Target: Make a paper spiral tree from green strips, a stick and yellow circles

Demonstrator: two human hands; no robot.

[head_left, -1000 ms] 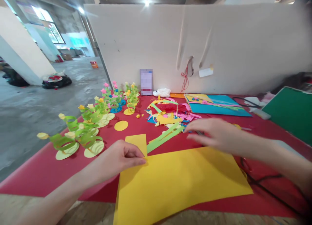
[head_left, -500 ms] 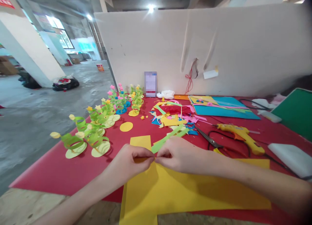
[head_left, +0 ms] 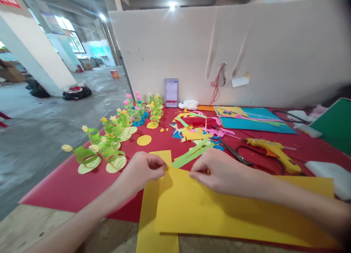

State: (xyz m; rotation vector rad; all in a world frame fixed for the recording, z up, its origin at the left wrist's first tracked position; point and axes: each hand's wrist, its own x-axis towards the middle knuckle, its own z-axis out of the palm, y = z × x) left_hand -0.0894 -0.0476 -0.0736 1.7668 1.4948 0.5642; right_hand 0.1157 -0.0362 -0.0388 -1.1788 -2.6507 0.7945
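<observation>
A large yellow paper sheet (head_left: 219, 216) spans the front of the table, partly over a second yellow sheet (head_left: 153, 216). At its upper left corner my left hand (head_left: 146, 169) is closed in a pinch. My right hand (head_left: 216, 172) pinches the sheet's top edge a little farther right, with a gap between the hands. Light green strips (head_left: 192, 154) lie just beyond the right hand. A yellow paper circle (head_left: 144, 140) rests on the red table covering (head_left: 63, 187).
Several green spiral paper plants (head_left: 112, 154) stand at the left. Paper scraps (head_left: 197, 130) lie mid-table, with scissors (head_left: 236, 154) and a yellow glue gun (head_left: 274, 150) to the right. A phone (head_left: 171, 93) leans on the white panel (head_left: 175, 44) behind.
The hands have moved apart, the right one going right. The large yellow sheet has shifted right, uncovering more of the yellow sheet below. The view has moved slightly.
</observation>
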